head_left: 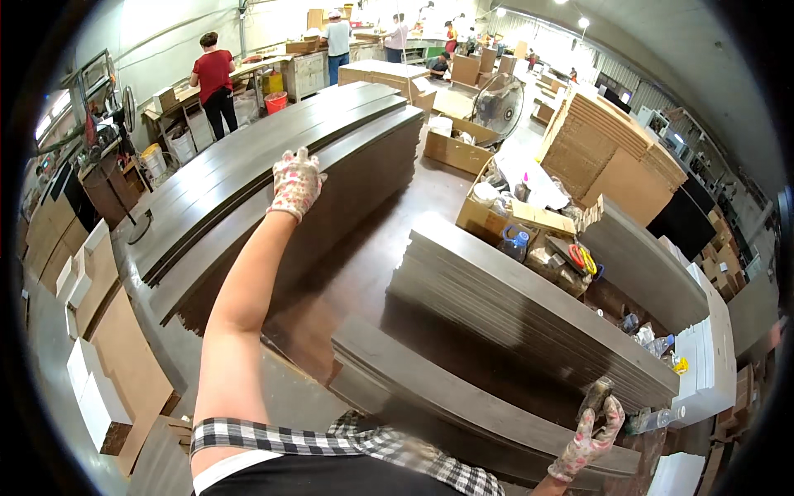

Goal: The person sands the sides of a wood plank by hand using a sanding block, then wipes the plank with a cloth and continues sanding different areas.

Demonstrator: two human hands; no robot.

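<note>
From where I stood, the step in hand looked to be working over the dark boards, with the person leaning across the bench toward the far-left stack. The gloved left hand was stretched out at that stack's near upper edge, its grip loose and partly spread, with no board pinched in it that I could see; whether the palm pressed on the top face I couldn't tell. The gloved right hand was low at the near right, its grip closed around a small dark lump, perhaps a pad or block, raised just beside the right end of the middle stack. A clear bottle lay to its right, and the near stack ran in front of the person's body. To my mind, the next move called for the left hand to settle flat and steady the board, and for the right to bring the lump across without knocking the middle stack. Farther off, beyond that stack, sat an open carton of odds and ends.
</note>
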